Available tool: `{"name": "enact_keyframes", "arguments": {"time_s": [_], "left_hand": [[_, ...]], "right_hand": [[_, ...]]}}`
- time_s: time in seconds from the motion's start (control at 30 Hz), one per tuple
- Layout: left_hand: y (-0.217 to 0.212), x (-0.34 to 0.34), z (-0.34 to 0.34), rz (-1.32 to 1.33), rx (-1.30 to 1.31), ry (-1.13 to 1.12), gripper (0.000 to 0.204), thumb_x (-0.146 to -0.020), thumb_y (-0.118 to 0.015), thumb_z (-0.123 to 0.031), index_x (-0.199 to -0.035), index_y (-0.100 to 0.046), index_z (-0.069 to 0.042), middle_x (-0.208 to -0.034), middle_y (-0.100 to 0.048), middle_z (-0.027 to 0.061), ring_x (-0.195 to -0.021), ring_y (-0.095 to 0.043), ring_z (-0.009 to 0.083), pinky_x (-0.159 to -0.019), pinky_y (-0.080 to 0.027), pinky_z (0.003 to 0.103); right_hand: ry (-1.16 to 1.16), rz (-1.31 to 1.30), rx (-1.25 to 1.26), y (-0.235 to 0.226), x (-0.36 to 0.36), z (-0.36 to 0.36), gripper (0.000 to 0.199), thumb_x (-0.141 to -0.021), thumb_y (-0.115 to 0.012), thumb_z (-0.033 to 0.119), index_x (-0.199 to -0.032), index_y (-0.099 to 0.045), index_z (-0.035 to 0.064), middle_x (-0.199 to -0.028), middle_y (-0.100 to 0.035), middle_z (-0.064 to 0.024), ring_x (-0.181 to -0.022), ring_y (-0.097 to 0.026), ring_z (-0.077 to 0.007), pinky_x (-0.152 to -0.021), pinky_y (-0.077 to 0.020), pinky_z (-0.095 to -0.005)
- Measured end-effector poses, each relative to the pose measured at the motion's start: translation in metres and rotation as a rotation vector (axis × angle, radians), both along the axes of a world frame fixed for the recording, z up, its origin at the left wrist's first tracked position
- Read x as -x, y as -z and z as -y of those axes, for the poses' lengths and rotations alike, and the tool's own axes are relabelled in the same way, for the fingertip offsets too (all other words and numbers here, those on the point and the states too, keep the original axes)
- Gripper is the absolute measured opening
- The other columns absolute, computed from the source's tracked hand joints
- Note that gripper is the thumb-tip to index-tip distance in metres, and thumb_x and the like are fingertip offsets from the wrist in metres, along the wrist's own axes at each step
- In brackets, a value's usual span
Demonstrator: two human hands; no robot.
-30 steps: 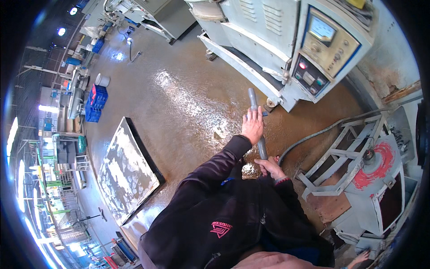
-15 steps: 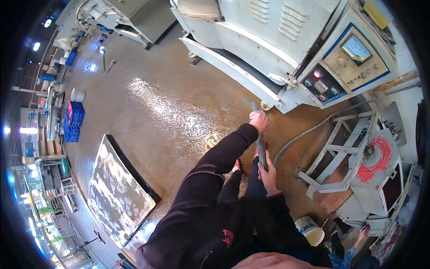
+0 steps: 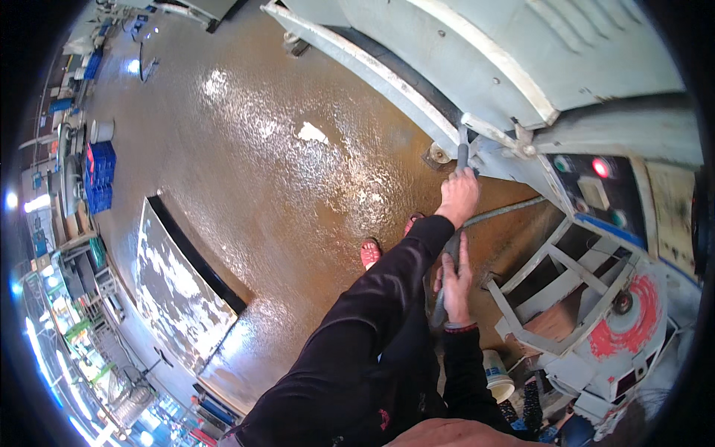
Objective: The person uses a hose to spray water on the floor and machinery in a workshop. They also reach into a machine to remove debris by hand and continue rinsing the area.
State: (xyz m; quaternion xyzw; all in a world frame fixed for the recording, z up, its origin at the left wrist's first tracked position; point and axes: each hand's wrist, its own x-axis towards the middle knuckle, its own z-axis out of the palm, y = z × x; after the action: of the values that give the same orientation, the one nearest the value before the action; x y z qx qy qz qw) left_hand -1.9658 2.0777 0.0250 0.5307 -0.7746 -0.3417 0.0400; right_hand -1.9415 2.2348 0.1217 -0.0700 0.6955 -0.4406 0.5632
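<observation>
My left hand [image 3: 459,192] is wrapped round a grey hose [image 3: 454,246] near its end, with the arm reaching forward and to the right. Lower down the same hose, my right hand [image 3: 454,287] holds it between thumb and fingers, one finger stretched along it. The hose's end points at the lower corner of a large pale grey machine [image 3: 402,74], close to a lever handle [image 3: 499,134] and above a caster wheel [image 3: 438,153]. Whether water leaves the hose end, I cannot tell. My feet in red sandals [image 3: 370,252] stand on the wet floor.
A control panel with a lit red button [image 3: 600,167] is at the right. Below it stands a metal frame [image 3: 551,279] by a red-marked plate [image 3: 625,316]. A white bucket [image 3: 497,376] stands near my right arm. A scuffed board [image 3: 175,290] lies left; blue crates [image 3: 100,175] stand beyond.
My view has moved closer to the machine. Both hands have gone forward with the hose, whose end now reaches the machine's lower corner beside the lever handle.
</observation>
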Motion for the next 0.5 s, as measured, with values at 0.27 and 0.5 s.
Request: {"name": "enact_keyframes", "arguments": {"time_s": [0.27, 0.5], "left_hand": [[0.019, -0.037, -0.021, -0.604, -0.110, -0.254, 0.052, -0.090, -0.056, -0.020, -0.135, -0.038, -0.001, -0.117, -0.052, 0.0226, -0.110, -0.050, 0.0391, -0.096, -0.040, 0.042], [0.067, -0.207, -0.137, -0.032, -0.318, -0.498, 0.038, -0.088, -0.058, -0.024, -0.122, -0.055, -0.007, -0.103, -0.060, 0.0208, -0.101, -0.053, 0.0402, -0.089, -0.042, 0.047]], "right_hand": [[-0.012, 0.009, -0.088, 0.020, 0.062, 0.038, 0.054, -0.098, -0.046, 0.016, -0.147, -0.026, 0.0266, -0.065, -0.039, 0.0029, -0.050, -0.042, -0.0052, -0.040, -0.0392, -0.0201], [-0.086, 0.016, -0.115, 0.026, 0.104, 0.084, 0.054, -0.098, -0.045, 0.020, -0.148, -0.025, 0.0249, -0.059, -0.042, 0.0010, -0.044, -0.043, -0.0081, -0.039, -0.0404, -0.0234]]}}
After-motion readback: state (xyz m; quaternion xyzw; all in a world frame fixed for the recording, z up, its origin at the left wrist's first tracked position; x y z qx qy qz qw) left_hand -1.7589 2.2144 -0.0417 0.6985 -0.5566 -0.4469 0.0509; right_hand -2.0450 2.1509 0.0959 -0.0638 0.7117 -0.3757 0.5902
